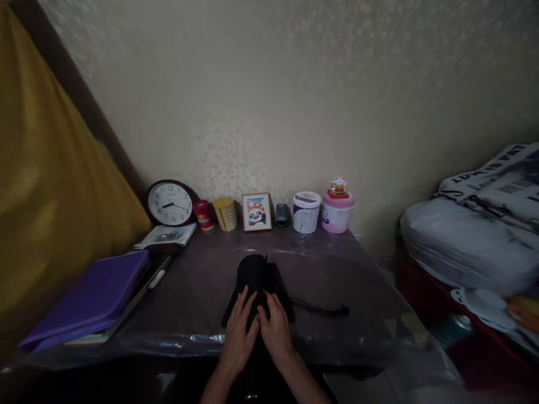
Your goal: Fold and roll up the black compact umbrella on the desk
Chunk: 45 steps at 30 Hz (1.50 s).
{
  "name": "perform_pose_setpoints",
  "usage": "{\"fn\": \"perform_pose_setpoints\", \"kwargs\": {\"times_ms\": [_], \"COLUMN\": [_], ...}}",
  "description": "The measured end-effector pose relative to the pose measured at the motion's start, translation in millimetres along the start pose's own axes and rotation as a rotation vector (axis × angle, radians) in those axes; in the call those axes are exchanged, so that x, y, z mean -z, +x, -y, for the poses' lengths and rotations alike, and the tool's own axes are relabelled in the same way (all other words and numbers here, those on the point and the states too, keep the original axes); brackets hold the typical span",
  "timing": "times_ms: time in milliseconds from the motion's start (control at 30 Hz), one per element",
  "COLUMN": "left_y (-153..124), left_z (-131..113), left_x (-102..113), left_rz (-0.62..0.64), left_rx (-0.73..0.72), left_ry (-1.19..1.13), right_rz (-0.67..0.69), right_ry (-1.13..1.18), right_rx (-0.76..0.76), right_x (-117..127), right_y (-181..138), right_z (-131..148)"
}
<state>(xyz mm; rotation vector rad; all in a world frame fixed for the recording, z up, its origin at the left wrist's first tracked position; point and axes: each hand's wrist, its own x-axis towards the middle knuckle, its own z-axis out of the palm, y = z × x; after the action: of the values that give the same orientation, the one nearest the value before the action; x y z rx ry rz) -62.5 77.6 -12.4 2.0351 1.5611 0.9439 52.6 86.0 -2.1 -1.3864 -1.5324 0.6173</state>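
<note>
A black cloth item (pixel 251 270) lies on the table in front of me. It has a rounded upper part and flat, angular edges, much like a graduation cap turned over. A dark cord (pixel 318 307) with a thicker, tassel-like end stretches from it to the right. My left hand (pixel 241 331) rests on its near left part, fingers extended and apart. Beside it, my right hand (pixel 274 328) lies on the near right part, fingers also stretched out. The two thumbs come close together in the middle. What lies beneath the palms is hidden.
Plastic film covers the table (pixel 189 303). Along the wall stand a clock (pixel 170 203), a red can (pixel 204 216), a yellow tin (pixel 225 214), a panda picture (pixel 256 213) and lidded tubs (pixel 306 213). A purple folder (pixel 92 297) lies left; a bulky bag (pixel 467 241) sits right.
</note>
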Motion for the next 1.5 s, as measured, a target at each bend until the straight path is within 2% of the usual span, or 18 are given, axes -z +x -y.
{"fn": "perform_pose_setpoints", "kwargs": {"times_ms": [300, 533, 700, 933, 1200, 1367, 1500], "left_y": [-0.5, -1.7, -3.6, -4.4, -4.5, -3.9, -5.3], "left_z": [15.2, 6.8, 2.1, -0.3, -7.0, -13.7, -15.0], "left_x": [-6.9, -2.8, -1.3, -0.6, 0.6, 3.3, 2.1], "left_rz": [-0.039, -0.033, -0.029, -0.04, -0.079, -0.087, -0.085], "left_rx": [-0.061, 0.042, 0.08, 0.036, 0.088, 0.111, 0.156], "left_ry": [-0.045, -0.119, -0.186, -0.201, -0.335, -0.364, -0.373], "right_rz": [0.082, 0.152, 0.211, 0.285, 0.3, 0.321, 0.255], "right_ry": [-0.013, -0.008, -0.057, 0.002, -0.009, 0.003, 0.03], "right_rx": [0.149, 0.163, 0.214, 0.196, 0.268, 0.257, 0.215], "right_x": [6.7, 9.9, 15.3, 27.2, 31.2, 32.5, 28.4], "right_y": [1.3, 3.2, -0.1, -0.6, -3.3, -4.9, -5.3], "right_z": [14.6, 15.0, 27.5, 32.2, 35.8, 36.7, 35.6]}}
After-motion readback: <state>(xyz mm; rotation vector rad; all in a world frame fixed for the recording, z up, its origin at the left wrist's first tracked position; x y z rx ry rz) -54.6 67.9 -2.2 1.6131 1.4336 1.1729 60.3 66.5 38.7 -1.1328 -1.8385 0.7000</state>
